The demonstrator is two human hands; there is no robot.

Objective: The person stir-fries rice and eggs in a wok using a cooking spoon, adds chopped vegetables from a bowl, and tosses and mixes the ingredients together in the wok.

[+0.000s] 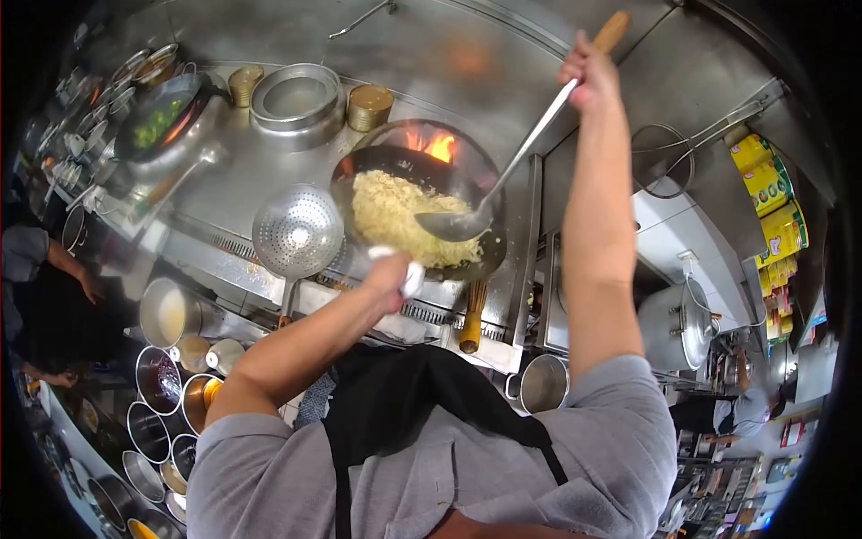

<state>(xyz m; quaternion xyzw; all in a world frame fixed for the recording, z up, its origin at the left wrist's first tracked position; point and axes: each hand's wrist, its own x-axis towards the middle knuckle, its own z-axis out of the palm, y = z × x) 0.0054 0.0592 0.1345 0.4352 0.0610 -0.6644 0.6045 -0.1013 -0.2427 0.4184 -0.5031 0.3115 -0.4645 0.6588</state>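
Note:
My right hand (pixel 590 72) is raised at the upper right, its fingers wrapped round the long shaft of a ladle (pixel 530 148) just below the wooden end. The ladle's bowl lies in a heap of pale yellow food (pixel 386 207), which looks like fried rice, inside a dark wok (pixel 395 162). Closed on a folded white cloth (pixel 413 278), my left hand (pixel 391 274) is at the wok's near left edge. Cloth and fingers hide whatever part of the wok is gripped there. Orange flames (pixel 437 145) rise at the wok's far side.
A perforated skimmer (pixel 298 229) lies left of the wok; a bamboo brush (pixel 472 319) sits in front. Behind stand metal bowls (pixel 296 103) and a tin (pixel 369 108). Another wok (pixel 157 121) holds greens. Several seasoning pots (pixel 162 377) crowd the lower left. Another person's arm (pixel 76 269) shows at left.

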